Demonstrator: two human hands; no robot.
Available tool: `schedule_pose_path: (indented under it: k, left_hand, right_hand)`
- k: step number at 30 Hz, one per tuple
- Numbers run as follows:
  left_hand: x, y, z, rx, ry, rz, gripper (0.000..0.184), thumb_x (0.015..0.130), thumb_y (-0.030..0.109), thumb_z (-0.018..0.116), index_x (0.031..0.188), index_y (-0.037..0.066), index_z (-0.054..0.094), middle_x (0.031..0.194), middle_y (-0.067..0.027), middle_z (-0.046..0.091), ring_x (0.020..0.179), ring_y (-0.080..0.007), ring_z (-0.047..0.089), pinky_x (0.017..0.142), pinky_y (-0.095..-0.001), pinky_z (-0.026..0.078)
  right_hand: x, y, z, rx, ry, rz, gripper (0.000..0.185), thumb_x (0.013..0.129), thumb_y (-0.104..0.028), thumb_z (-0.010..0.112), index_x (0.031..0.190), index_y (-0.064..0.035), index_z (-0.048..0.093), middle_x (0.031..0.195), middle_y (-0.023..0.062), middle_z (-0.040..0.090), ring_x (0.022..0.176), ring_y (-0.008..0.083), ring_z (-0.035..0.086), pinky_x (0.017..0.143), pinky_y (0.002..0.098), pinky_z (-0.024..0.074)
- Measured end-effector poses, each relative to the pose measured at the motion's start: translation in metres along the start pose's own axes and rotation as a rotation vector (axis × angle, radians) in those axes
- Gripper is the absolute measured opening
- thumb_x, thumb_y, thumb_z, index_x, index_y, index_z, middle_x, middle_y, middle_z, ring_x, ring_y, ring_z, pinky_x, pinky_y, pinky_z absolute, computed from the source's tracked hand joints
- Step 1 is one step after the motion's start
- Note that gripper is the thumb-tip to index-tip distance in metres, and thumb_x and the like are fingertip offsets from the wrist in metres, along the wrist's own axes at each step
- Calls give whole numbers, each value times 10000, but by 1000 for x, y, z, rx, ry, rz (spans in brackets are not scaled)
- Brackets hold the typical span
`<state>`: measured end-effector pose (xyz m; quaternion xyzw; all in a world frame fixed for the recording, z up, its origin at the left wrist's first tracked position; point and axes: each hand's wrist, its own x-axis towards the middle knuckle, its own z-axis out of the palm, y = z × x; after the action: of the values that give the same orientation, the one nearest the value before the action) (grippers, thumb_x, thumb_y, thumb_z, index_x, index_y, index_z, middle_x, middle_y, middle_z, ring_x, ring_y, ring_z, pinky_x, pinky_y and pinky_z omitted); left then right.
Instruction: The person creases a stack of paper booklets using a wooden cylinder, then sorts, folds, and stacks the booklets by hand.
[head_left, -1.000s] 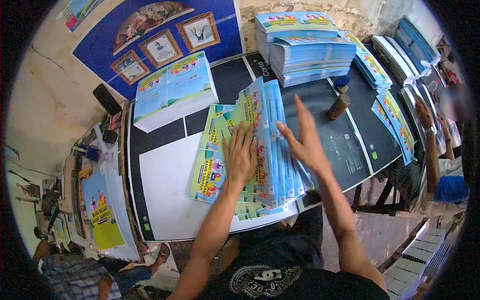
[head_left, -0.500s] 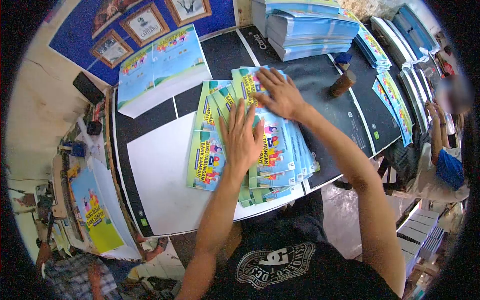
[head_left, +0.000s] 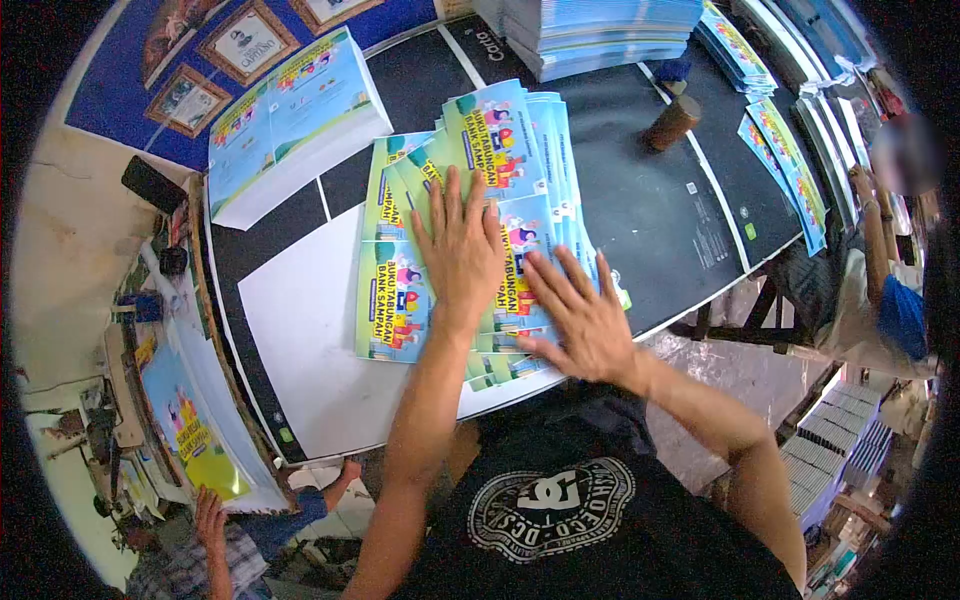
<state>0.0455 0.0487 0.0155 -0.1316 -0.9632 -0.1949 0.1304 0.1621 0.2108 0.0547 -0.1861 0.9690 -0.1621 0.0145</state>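
Note:
Fanned, overlapping printed booklet sheets (head_left: 400,290) with yellow lettering lie on a white board (head_left: 300,330) on the black tabletop. My left hand (head_left: 462,245) rests flat on the middle of the sheets, fingers spread and pointing away from me. Close to the table's front edge, my right hand (head_left: 585,320) lies with fingers apart over the lower right part of the same sheets. Neither hand grips anything. Both palms hide part of the print beneath them.
Behind are a thick stack of printed sheets (head_left: 290,125), a tall booklet pile (head_left: 610,35) and a brown cylinder (head_left: 672,124). Narrow booklets (head_left: 785,165) lie right. A co-worker's hand (head_left: 210,520) touches a poster stack (head_left: 190,420) at left; another person is far right.
My right hand has slid from the sheets' upper part down to their lower right. My left hand stays on them. The view has shifted, and the left co-worker's hand now shows on the poster stack.

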Motion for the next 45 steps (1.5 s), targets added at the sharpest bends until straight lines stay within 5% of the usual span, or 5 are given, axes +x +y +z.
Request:
schedule_pose_path:
  k: [4,7,15,23,45]
  left_hand:
    - [-1,-2,2,23,-9,14,488,1042,305,410,1505,149,413,1585,-146,335,1474,-366,279,1162,-644,162]
    - [-4,-6,1,-51,13,33,481,1045,300,413,1495,132,425,1571,-168,350,1464,-374,297,1163,-643,162]
    - [1,-16,-10,-359,-15,49,464,1031,280,498,1414,18,480,1465,-233,467,1409,-420,366,1175,-517,234]
    - [-49,-75,-68,-247,-25,-329,959,849,471,747,1506,-49,279,1562,-313,244,1482,-398,209,1199,-485,209]
    - [-79,-32,-50,-690,-93,-371,854,963,445,601,1512,-89,224,1550,-308,252,1452,-408,256,1188,-487,228]
  right_hand:
    - [-17,9,-2,97,38,-37,712,961,-522,514,1499,-69,406,1566,116,384,1470,307,313,1176,572,196]
    - [-16,23,-9,1042,313,250,625,983,-442,524,1453,-35,462,1451,195,511,1368,339,466,1134,490,334]
    - [28,32,-38,548,124,568,1180,722,-774,650,1487,68,338,1432,287,476,1313,442,459,1069,621,346]
    - [31,31,-10,384,168,449,1030,759,-655,687,1465,35,392,1443,245,451,1307,391,448,1036,559,391]
    - [78,55,-48,1141,-66,515,1183,752,-855,534,1414,119,425,1313,365,541,1197,428,591,1069,461,423]
